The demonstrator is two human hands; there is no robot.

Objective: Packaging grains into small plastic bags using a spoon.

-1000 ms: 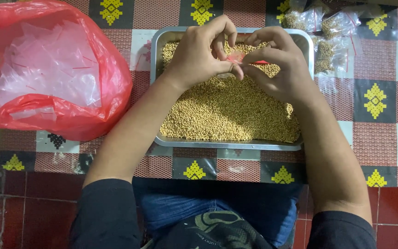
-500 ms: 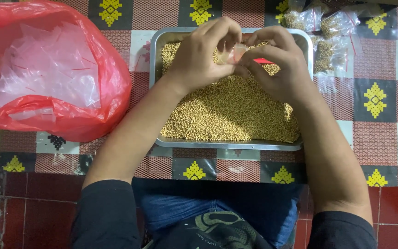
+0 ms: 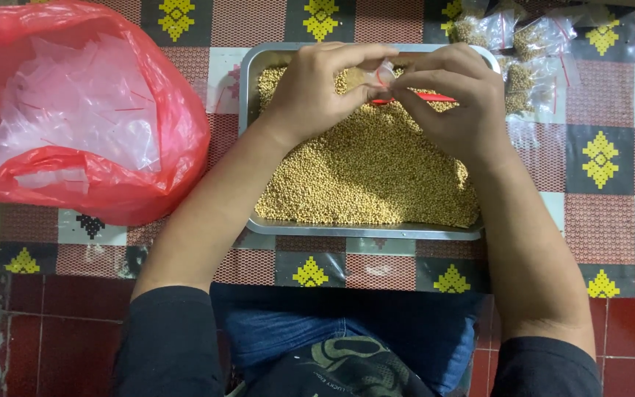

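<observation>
A metal tray (image 3: 250, 82) full of small yellow-brown seeds (image 3: 365, 173) lies in front of me. Above its far end, my left hand (image 3: 316, 92) and my right hand (image 3: 456, 99) meet and pinch a small clear plastic bag (image 3: 384, 76) between the fingertips. The bag has a red strip (image 3: 435, 97) along its top, which sticks out past my right fingers. My fingers hide most of the bag, and I cannot tell what it holds.
A big red plastic bag (image 3: 148, 169) holding several empty clear bags (image 3: 75, 110) sits at the left. Several small filled seed bags (image 3: 523, 55) lie right of the tray's far corner. All rest on a patterned checked cloth (image 3: 604, 220).
Both hands have stayed over the tray's far end, with the fingers shifting a little on the small bag. The red strip now shows more clearly by my right fingers.
</observation>
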